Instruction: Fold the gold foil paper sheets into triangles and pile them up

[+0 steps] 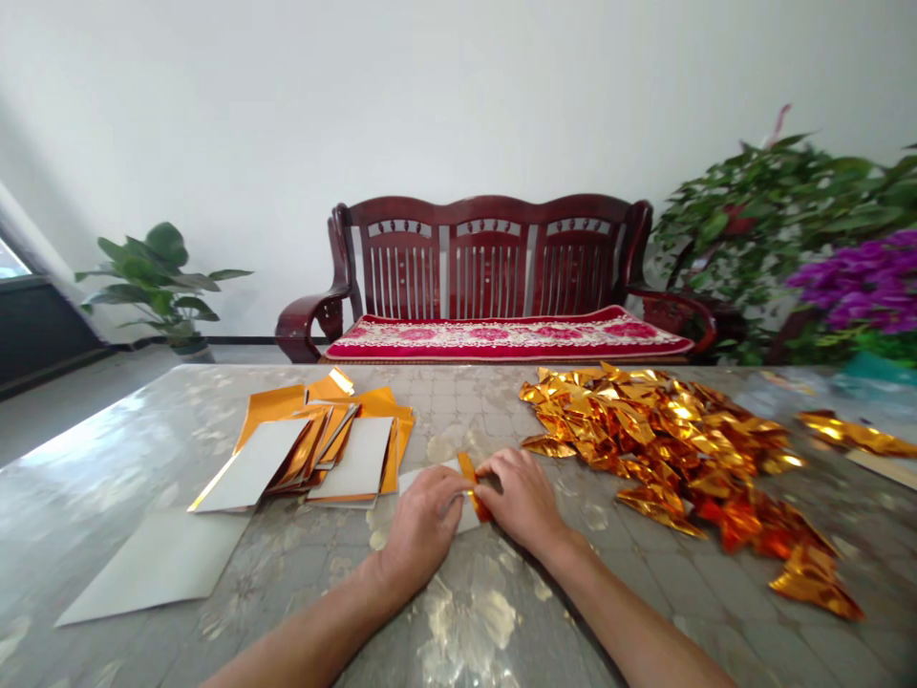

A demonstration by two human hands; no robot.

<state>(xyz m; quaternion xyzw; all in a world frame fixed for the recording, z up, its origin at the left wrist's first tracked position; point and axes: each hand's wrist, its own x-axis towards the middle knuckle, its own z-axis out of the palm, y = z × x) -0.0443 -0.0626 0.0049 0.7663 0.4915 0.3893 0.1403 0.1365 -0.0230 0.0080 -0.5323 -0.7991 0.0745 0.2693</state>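
Observation:
A sheet of gold foil paper [465, 468] lies on the table between my hands, pale side up, with its right edge turned over to show a gold strip. My left hand [427, 511] is closed at the strip's left side, thumb and fingers pinching the paper. From the right, my right hand [520, 497] pinches the gold edge with thumb and forefinger. To the left is a loose stack of flat gold-and-white sheets [358, 459]. A heap of folded gold foil pieces [645, 420] spreads to the right of my hands.
A single pale sheet [154, 564] lies at the table's left. The patterned table [315, 612] has a glossy cover. Beyond it stand a dark red wooden bench [487, 258] with a red floral cushion, a potted plant [161, 277] and purple flowers [863, 282]. Clear plastic [780, 392] lies at right.

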